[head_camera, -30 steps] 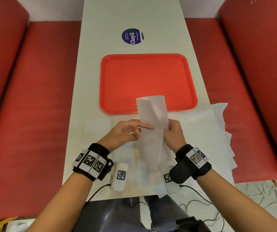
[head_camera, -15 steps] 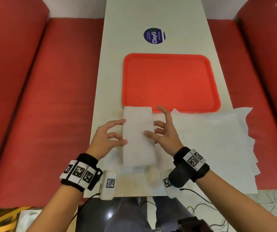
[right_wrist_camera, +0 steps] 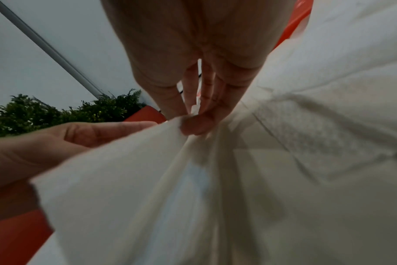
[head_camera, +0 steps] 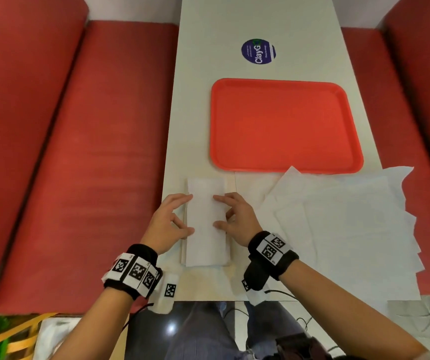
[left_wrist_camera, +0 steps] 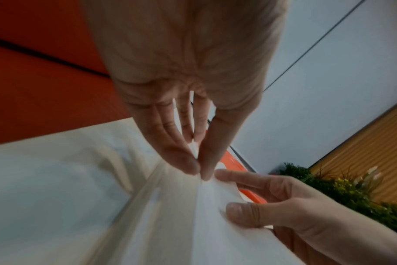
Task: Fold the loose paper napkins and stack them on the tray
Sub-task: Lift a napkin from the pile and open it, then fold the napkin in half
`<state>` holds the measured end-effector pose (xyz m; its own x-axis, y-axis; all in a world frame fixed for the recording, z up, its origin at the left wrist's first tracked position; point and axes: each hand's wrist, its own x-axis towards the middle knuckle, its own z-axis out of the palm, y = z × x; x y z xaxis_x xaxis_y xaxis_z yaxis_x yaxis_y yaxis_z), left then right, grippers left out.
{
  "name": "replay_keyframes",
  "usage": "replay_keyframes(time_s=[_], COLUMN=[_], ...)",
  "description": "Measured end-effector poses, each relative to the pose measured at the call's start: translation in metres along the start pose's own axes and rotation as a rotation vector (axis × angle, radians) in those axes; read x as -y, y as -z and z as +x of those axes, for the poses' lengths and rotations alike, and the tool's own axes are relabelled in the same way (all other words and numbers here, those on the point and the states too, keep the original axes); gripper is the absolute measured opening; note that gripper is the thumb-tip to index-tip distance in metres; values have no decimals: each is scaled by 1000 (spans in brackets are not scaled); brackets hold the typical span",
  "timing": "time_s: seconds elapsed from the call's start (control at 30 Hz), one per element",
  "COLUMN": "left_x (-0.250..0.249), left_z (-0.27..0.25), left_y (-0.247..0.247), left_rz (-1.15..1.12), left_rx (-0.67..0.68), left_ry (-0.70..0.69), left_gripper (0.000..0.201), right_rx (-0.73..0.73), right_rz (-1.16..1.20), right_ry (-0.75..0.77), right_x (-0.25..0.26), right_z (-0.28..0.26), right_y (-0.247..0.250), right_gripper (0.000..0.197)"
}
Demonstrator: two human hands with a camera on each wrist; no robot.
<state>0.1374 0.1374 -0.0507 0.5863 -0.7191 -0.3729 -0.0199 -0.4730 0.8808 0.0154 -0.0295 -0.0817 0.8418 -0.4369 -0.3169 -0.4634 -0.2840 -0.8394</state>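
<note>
A white folded napkin point(head_camera: 204, 222) lies as a long strip on the table point(head_camera: 198, 105), near its left front edge and on top of another flat sheet. My left hand point(head_camera: 189, 214) pinches its left long edge, fingertips pressed together on the paper point(left_wrist_camera: 200, 172). From the other side, my right hand point(head_camera: 216, 211) holds the right long edge; index and thumb lie on top, the other fingers curl at the edge point(right_wrist_camera: 188, 123). The orange tray point(head_camera: 284, 84) beyond the napkin holds nothing. Several loose napkins point(head_camera: 338, 229) are spread out to the right.
Red bench seats point(head_camera: 91, 165) run along both sides of the narrow table. A round blue sticker point(head_camera: 258, 51) sits beyond the tray. The loose napkins overhang the table's right edge. Cables point(head_camera: 281, 292) trail from my wrists past the front edge.
One second ago the napkin was held upright. It was then laid flat and pressed with spread fingers, and now both hands have drawn in to its long edges.
</note>
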Motion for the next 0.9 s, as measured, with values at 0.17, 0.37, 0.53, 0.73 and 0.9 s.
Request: replay_keyframes(time_s=[0.17, 0.37, 0.53, 0.73, 0.9], left_x=[11, 4, -34, -75, -84], left_z=[5, 4, 13, 38, 44], left_y=[-2, -17, -67, -171, -238], left_rz=[116, 398, 408, 332, 371], left_rx=[10, -79, -72, 268, 301], left_ry=[8, 48, -140, -175, -108], left_gripper=[74, 70, 40, 26, 33], right_rx=[1, -52, -231, -497, -555], right_rz=[-102, -143, -167, -228, -322], right_ry=[-20, -10, -71, -319, -552], right_x=[-7, -7, -34, -102, -149], right_z=[3, -13, -45, -96, -132], right_y=[-8, 12, 80, 182, 234], right_gripper=[66, 62, 47, 44, 58])
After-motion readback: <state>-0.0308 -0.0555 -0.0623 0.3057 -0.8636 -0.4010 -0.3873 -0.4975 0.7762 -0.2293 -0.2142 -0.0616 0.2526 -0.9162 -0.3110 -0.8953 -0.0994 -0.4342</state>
